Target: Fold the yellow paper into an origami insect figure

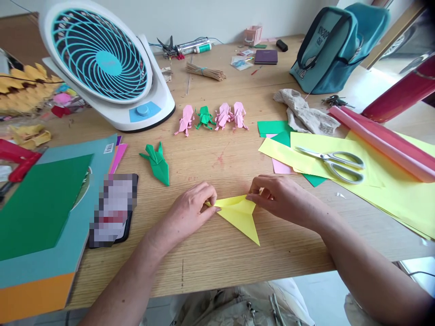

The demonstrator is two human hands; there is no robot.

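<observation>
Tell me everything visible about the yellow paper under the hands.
The yellow paper is thin, matte and folded into a flat pointed triangle with layered flaps, its long tip pointing toward the table's near edge. It lies on the wooden table. The left hand pinches its left corner, the right hand its right corner.

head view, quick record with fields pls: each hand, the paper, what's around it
left hand: pinches left corner of the yellow folded paper
right hand: pinches its upper right edge
paper state: flat on the table, point toward near edge
left of it: green folded piece, phone
right of it: scissors on yellow sheets
behind: four paper frogs in a row, fan
</observation>
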